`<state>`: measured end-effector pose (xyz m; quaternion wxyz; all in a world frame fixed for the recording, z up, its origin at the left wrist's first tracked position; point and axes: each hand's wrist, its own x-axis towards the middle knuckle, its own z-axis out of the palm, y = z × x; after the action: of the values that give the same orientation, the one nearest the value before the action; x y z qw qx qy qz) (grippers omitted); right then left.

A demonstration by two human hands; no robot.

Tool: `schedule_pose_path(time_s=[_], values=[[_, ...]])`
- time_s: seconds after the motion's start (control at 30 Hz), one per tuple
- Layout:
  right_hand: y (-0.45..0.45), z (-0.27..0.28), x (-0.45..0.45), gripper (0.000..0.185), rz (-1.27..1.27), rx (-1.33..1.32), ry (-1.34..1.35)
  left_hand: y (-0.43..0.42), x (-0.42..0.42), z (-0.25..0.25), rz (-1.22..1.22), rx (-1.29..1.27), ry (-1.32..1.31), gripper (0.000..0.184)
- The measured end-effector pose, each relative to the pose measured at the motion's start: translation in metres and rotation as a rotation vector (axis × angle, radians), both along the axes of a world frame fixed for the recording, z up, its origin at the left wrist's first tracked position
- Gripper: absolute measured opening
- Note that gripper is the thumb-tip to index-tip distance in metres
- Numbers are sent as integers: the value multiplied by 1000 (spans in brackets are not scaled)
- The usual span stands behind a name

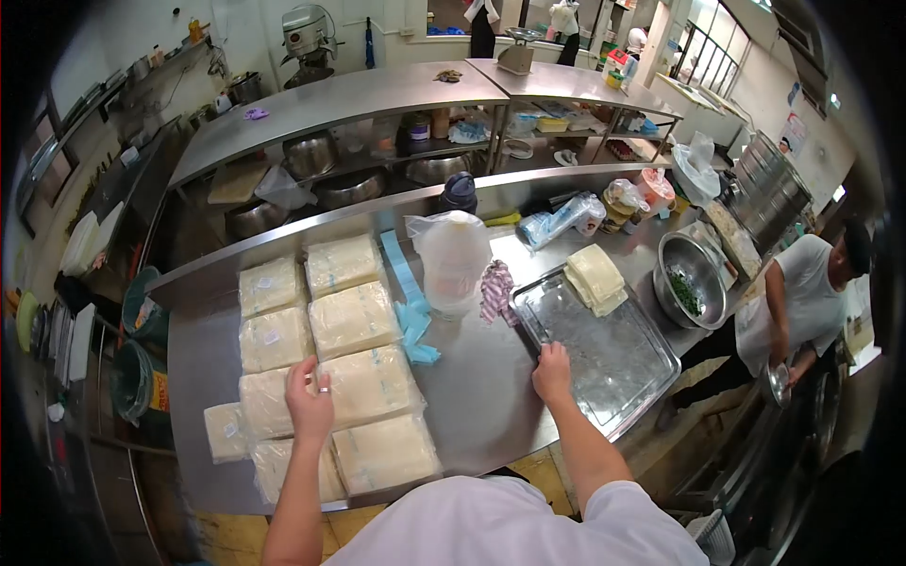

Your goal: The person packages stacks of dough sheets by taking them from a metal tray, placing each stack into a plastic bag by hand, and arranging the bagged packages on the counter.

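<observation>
My left hand (310, 401) rests on the plastic-wrapped packs of pale, flat square sheets (354, 319), its fingers loosely bent and apart with nothing gripped. The packs lie in two columns, with one smaller pack (226, 432) at the left. At the near left edge of a metal tray (585, 363), my right hand (552, 374) has its fingers closed on the rim. A stack of loose pale sheets (595, 279) lies at the tray's far end. Between packs and tray are a blue strip of cloth or plastic (404, 274) and a checked cloth (497, 292).
A plastic bag-lined container (448, 259) stands behind the cloth. Right of the tray sits a steel bowl (691, 280) with chopped greens. Rolls, jars and a dark-lidded bottle (460, 191) line the table's back ledge. A co-worker (802, 292) stands at the right holding a metal bowl.
</observation>
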<state>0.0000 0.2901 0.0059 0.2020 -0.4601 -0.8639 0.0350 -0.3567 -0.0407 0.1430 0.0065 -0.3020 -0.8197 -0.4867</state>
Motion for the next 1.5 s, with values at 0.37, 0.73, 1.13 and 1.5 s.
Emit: schedule_pose_path(time_s=[0.37, 0.73, 1.13, 1.5], values=[[-60, 20, 139, 26, 381, -33, 44, 160, 58, 79, -284, 130, 327, 36], [18, 32, 214, 36, 506, -98, -27, 291, 37, 140, -558, 48, 570, 25], [54, 73, 148, 50, 413, -424, 142, 309, 61, 156, -332, 327, 381, 9], [6, 310, -44, 77, 736, -348, 849, 234, 143, 254, -439, 586, 215, 7]])
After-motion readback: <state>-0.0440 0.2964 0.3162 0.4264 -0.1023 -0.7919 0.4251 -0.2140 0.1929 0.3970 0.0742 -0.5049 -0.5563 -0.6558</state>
